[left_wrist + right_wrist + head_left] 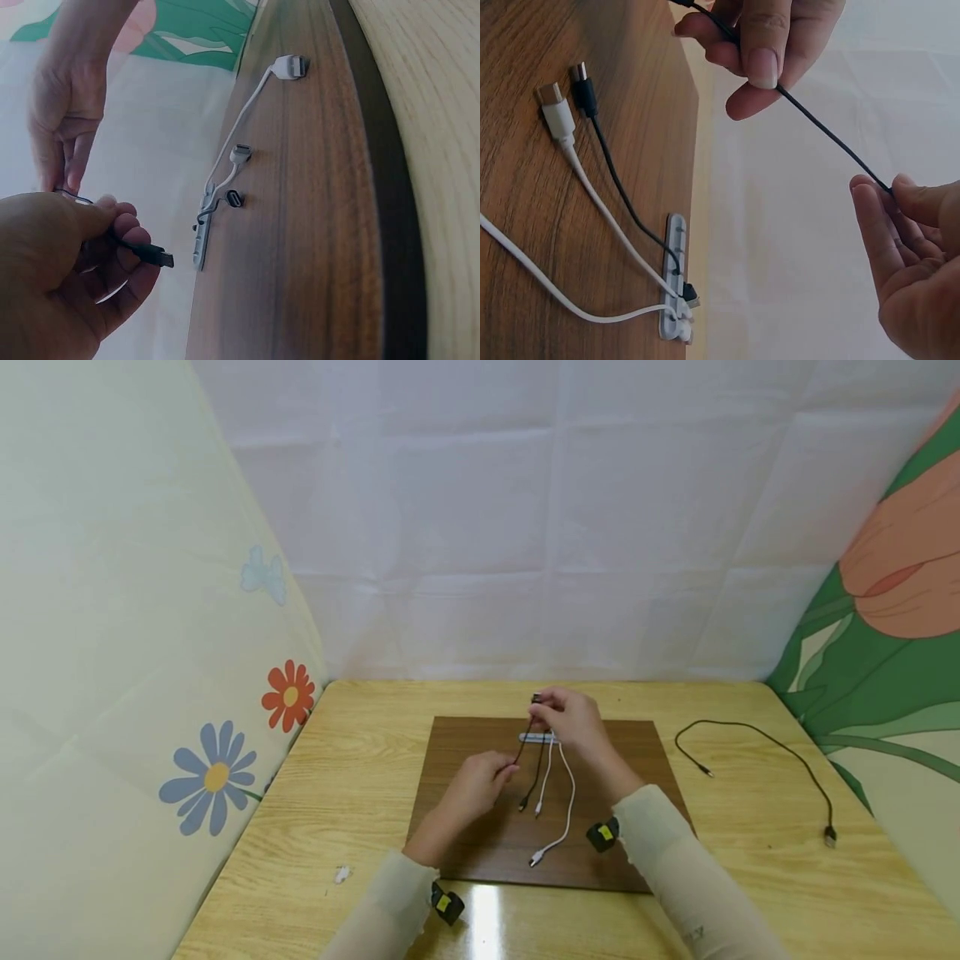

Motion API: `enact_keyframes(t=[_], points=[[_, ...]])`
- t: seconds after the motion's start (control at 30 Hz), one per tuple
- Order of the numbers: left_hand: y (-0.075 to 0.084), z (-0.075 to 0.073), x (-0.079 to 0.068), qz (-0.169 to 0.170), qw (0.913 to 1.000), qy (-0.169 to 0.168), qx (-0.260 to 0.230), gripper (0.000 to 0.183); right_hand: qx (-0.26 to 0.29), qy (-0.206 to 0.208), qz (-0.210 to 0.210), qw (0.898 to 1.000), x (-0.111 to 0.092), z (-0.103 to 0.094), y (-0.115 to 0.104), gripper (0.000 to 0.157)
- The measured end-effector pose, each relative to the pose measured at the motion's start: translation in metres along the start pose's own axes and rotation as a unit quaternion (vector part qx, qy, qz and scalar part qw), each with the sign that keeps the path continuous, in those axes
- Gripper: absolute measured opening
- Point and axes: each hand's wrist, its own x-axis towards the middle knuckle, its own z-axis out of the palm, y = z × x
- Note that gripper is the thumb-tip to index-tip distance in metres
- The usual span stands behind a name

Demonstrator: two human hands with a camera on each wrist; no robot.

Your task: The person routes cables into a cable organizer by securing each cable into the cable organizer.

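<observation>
A thin black cable (821, 127) is stretched between my two hands. My left hand (477, 783) pinches it close to a black plug (154, 256), which sticks out past the fingers. Higher up, my right hand (572, 718) pinches the same cable between thumb and fingertips. Below and behind the hands, a pale cable holder strip (673, 277) lies along the far side of a brown wooden board (480, 843). Two white cables (572, 785) and a short black cable (619, 176) run from its slots, their plugs lying toward the near side.
Another black cable (772, 745) lies curved on the light wood table (750, 860) to the right of the board. A small white scrap or mark (342, 874) shows on the left. Cloth walls (465, 527) stand behind and at both sides.
</observation>
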Motion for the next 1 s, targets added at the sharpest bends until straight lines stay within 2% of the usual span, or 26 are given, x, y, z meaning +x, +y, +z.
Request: enact_keyframes(t=[0.1, 0.27, 0.47, 0.67, 0.8, 1.0], points=[[0.000, 0.003, 0.000, 0.014, 0.9997, -0.007, 0.022, 0.019, -0.009, 0.000, 0.006, 1.000, 0.003, -0.001, 0.003, 0.019], [0.000, 0.006, -0.002, 0.015, 0.9987, -0.023, 0.043, 0.026, -0.042, -0.006, 0.017, 0.999, 0.009, 0.000, 0.010, 0.022], [0.001, 0.011, -0.003, -0.006, 0.9989, -0.025, 0.040, 0.029, -0.048, -0.012, 0.029, 0.998, 0.019, 0.003, 0.017, 0.025], [0.003, 0.012, -0.003, -0.038, 0.9980, -0.029, 0.041, 0.014, -0.051, -0.010, 0.032, 0.998, 0.029, 0.006, 0.024, 0.020], [0.001, 0.014, -0.001, -0.033, 0.9974, -0.030, 0.056, 0.007, -0.067, -0.012, 0.031, 0.997, 0.034, 0.007, 0.031, 0.015], [-0.004, 0.020, 0.002, -0.013, 0.9973, -0.017, 0.071, 0.012, -0.078, -0.015, 0.037, 0.996, 0.039, 0.008, 0.039, 0.015]])
